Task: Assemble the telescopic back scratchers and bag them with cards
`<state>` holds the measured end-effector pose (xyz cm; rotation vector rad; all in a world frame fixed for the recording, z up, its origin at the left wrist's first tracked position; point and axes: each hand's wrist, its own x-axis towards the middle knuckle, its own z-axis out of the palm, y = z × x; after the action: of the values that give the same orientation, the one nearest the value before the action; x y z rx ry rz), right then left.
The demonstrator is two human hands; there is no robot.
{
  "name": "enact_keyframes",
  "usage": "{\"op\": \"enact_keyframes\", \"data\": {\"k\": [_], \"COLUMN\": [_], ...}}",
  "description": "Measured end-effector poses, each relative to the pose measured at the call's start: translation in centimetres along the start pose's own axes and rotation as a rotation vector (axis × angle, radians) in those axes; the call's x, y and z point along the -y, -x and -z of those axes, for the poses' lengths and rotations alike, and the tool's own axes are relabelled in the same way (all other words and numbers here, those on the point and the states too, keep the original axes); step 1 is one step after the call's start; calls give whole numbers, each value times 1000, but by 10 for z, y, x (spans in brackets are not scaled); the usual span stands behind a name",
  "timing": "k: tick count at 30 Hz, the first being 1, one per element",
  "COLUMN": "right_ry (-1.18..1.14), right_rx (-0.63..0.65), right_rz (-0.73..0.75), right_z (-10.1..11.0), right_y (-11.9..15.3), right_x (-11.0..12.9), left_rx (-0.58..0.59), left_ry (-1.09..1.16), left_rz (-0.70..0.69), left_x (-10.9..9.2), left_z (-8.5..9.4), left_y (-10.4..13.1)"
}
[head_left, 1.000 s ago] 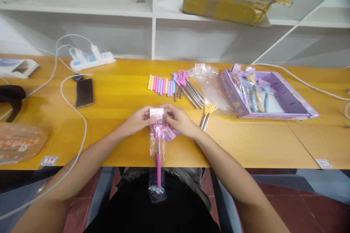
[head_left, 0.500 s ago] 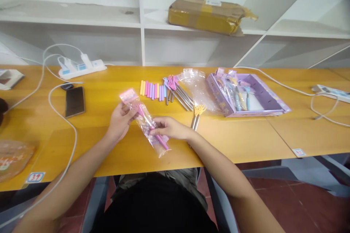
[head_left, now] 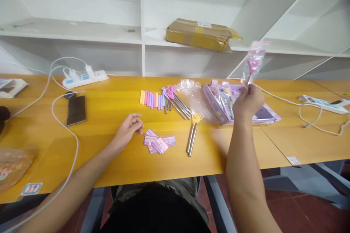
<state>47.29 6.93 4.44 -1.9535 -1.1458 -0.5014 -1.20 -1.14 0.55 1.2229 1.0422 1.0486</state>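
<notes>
My right hand (head_left: 248, 100) is closed on a pink back scratcher (head_left: 254, 63) in a clear plastic bag, held up over the purple display box (head_left: 266, 114). Bagged scratchers (head_left: 226, 94) lie in the left side of that box. Resting near the table, my left hand (head_left: 131, 125) is empty, its fingers loosely bent and apart. Just right of it is a small heap of printed cards (head_left: 158, 143). Two yellow-headed back scratchers (head_left: 193, 134) lie beyond the cards. Further back are pink and blue scratchers (head_left: 175, 98) and a row of coloured handle sleeves (head_left: 151, 99).
Clear plastic bags (head_left: 193, 96) lie left of the box. A phone (head_left: 76, 110), a power strip (head_left: 86, 79) and white cables (head_left: 73, 131) are at the left. Another power strip (head_left: 324, 104) is at the right. A torn carton (head_left: 199, 35) sits on the shelf behind.
My right hand has carried the bagged pink back scratcher up and right, over the purple box. My left hand has let go of it. The cards on the table have come into sight.
</notes>
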Motion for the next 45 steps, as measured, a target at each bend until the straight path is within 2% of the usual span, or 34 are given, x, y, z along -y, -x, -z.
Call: {"op": "enact_keyframes", "data": {"k": [2,6,10,16,20,23,25,27,31,34,37,40,45], "right_ry": [105,154,114,66,40,-54,-141,-207,-291,-298,-300,-318,-340], "right_rx": [65,320,334,323,265,250,324,477,831,985,1023,1025,1032], "right_rz": [-50,-52,-63,-112,-87,-51,-1,101,338,401,432,466,507], "right_z": [-9,-23,-28,-25,-20,-18,-18,-18,-24,-31,-36,-38,-43], "right_y": [3,16,15,10,10,13,20,29,48,56,58,56,55], "right_x": [-26,-60,-73,-75,-65,-44,-27,-10,15,24,25,21,16], "left_rx": [-19,-27,-2,23,30,-1,-30,-50,-12,-51,-113,-156,-199], "left_ry": [-22,-39,-57,-99,-193,-427,-660,-851,-1076,-1160,-1201,-1255,-1306], "left_rz": [19,34,45,57,45,-79,-192,-240,-176,-136,-144,-146,-119], "left_x": [2,6,10,9,13,19,24,27,21,10,3,3,9], "left_z": [1,2,2,0,3,9,16,24,41,45,42,37,35], "left_y": [-1,-4,-5,-5,-8,-13,-17,-24,-53,-88,-125,-151,-164]}}
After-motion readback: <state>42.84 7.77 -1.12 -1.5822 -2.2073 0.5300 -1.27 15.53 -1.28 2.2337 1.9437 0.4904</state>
